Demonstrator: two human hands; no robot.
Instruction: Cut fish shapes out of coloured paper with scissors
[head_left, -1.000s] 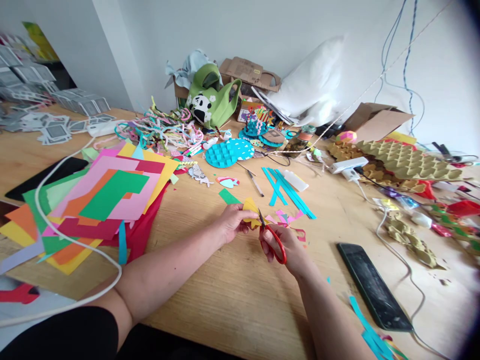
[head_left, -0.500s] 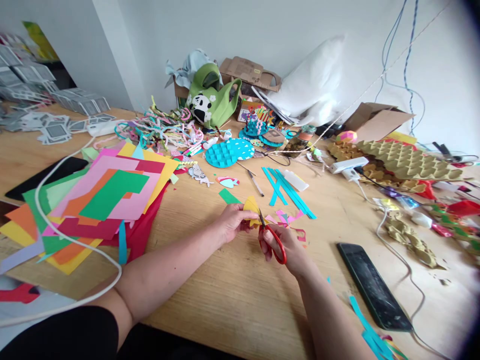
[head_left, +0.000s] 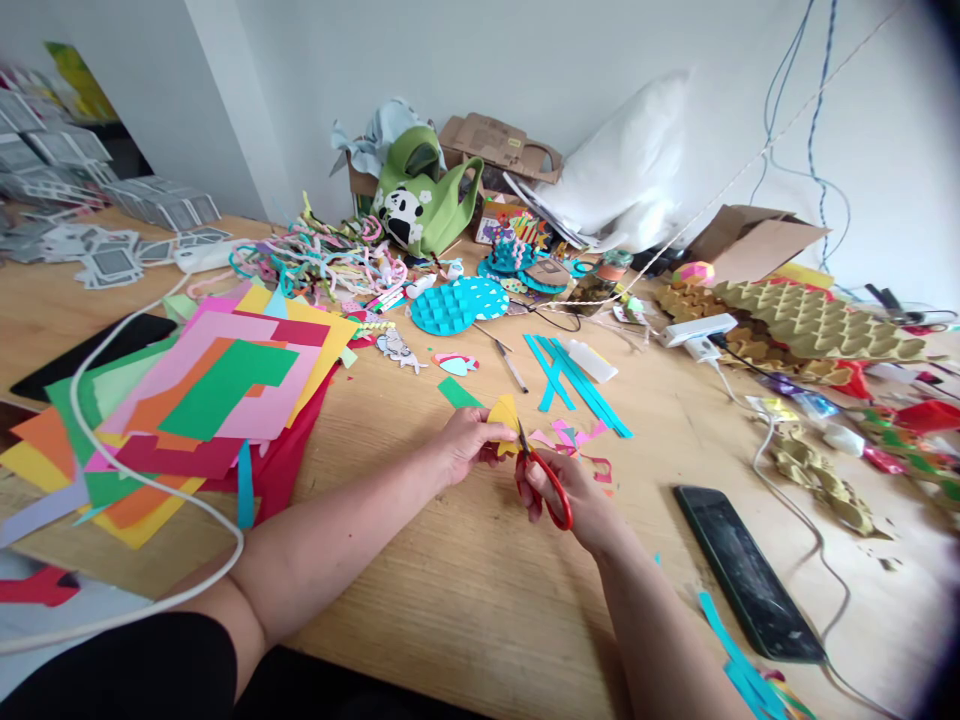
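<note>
Between thumb and fingers, my left hand [head_left: 468, 446] pinches a small piece of yellow paper [head_left: 504, 416] above the table. My right hand [head_left: 568, 488] is wrapped round the red handles of a pair of scissors [head_left: 559, 500]. The blades point up and away from me, right beside the paper's right edge. Just behind my left hand lies a green paper strip [head_left: 457, 392]. Pink paper scraps [head_left: 570, 434] are strewn past the scissors. The lower fingers of my left hand are partly hidden.
Coloured paper sheets [head_left: 225, 390] are piled at left, crossed by a white cable [head_left: 79, 410]. Blue strips [head_left: 581, 385] and a pen [head_left: 512, 366] lie ahead. A phone [head_left: 746, 570] rests at right. Egg-carton pieces [head_left: 817, 315] and a green bag [head_left: 431, 205] stand farther back.
The scissor blades have shifted slightly from over the yellow paper to its right edge. A yellow bit that showed right of the blades is no longer visible there.
</note>
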